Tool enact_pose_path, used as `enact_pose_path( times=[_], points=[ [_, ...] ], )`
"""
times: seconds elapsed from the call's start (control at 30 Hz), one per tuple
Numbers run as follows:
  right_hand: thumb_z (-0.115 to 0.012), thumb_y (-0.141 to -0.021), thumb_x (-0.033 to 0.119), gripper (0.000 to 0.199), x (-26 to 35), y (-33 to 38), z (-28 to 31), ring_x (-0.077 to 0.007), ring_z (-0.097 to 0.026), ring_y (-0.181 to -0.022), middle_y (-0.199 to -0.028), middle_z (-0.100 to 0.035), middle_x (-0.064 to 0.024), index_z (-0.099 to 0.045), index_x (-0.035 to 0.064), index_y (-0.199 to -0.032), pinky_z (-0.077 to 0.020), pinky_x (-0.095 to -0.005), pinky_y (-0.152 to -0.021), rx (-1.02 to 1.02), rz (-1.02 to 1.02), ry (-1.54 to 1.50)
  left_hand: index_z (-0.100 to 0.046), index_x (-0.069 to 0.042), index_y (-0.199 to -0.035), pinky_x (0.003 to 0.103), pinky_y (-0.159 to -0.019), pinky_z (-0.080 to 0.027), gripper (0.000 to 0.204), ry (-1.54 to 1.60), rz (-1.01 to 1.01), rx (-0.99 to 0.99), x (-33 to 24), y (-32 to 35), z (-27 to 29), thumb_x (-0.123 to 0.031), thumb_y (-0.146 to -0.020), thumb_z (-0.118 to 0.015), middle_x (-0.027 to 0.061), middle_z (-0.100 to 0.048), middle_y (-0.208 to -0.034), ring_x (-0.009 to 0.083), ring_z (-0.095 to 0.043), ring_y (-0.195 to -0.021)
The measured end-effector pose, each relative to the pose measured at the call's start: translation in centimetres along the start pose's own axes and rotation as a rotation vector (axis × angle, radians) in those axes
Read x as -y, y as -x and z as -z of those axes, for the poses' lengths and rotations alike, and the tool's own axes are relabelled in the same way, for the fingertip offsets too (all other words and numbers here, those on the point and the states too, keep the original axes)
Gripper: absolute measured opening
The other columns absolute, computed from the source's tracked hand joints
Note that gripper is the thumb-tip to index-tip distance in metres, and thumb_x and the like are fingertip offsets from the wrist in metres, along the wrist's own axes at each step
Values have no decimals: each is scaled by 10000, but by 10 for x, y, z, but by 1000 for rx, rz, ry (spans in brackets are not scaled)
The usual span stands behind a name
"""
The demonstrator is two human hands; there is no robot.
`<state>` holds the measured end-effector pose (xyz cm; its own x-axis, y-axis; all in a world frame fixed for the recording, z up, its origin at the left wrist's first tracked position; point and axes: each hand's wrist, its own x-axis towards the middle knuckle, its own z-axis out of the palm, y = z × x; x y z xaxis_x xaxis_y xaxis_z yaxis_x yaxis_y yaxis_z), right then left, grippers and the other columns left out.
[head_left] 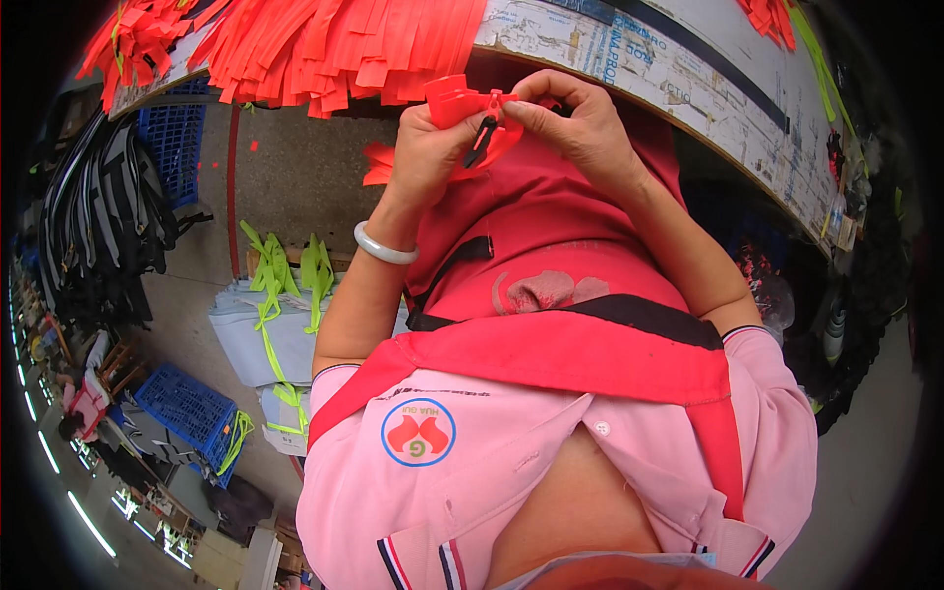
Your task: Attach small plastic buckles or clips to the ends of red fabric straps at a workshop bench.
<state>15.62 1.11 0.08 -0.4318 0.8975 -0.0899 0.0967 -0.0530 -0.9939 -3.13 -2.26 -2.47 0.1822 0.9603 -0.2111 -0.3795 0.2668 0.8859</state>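
My left hand [428, 162], with a pale bangle on its wrist, pinches a red zipper strip [452, 102] that is folded over above its fingers. At the upper end of the strip sits a small red slider [495, 101], and a black pull tab [480, 141] hangs from it. My right hand [580, 128] pinches the zipper beside the slider, thumb and forefinger pressed together. More of the red strip [380, 164] sticks out on the far side of my left hand. Between the palms, part of the strip is hidden.
Many red strips [334, 49] lie heaped over the edge of the cardboard-covered table [669, 74]. At the left hang black-and-grey strips [98, 216] near a blue crate [172, 143]. Grey bundles tied with lime bands [251, 329] and another blue crate [192, 408] stand on the floor.
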Motion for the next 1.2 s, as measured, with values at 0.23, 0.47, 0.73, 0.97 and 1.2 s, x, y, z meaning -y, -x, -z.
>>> enact_pose_path(
  times=[0.23,0.47,0.73,0.97,1.2],
  points=[
    [-671,-872,165,170,1,1,0,-49,-549,-758,-808,-635,5,-662,5,-930,-451,-207,-691,-8,18,24,-669,4,-934,198,-482,-374,125,-61,29,43,4,-2,7,-105,-900,-619,2,-607,-706,58,-511,-542],
    [-723,-803,86,149,12,-1,-2,-138,-578,-681,-791,-614,-54,-649,32,-921,-452,-245,-605,-13,454,434,-678,18,-939,207,-564,-427,96,-336,-230,48,-3,0,-4,-14,-880,-608,-4,-618,-772,47,-536,-666],
    [-730,-794,70,151,11,0,-6,-111,-541,-671,-785,-578,-36,-646,47,-918,-431,-239,-588,-62,381,257,-669,16,-925,207,-559,-428,86,-295,-270,42,-3,-5,-6,5,-878,-597,8,-608,-770,52,-530,-650],
    [-742,-787,66,168,13,-1,-4,-70,-515,-696,-785,-567,-9,-643,40,-920,-415,-218,-611,0,396,311,-671,21,-951,209,-568,-443,114,-440,-469,22,-7,0,-9,21,-862,-599,39,-620,-800,85,-566,-665],
    [-737,-799,107,158,-5,7,6,-99,-533,-782,-855,-599,-21,-655,42,-917,-436,-237,-712,-48,258,214,-683,12,-955,211,-550,-439,113,-398,-375,32,0,-9,-6,-31,-865,-631,29,-623,-790,74,-563,-646]
  ],
)
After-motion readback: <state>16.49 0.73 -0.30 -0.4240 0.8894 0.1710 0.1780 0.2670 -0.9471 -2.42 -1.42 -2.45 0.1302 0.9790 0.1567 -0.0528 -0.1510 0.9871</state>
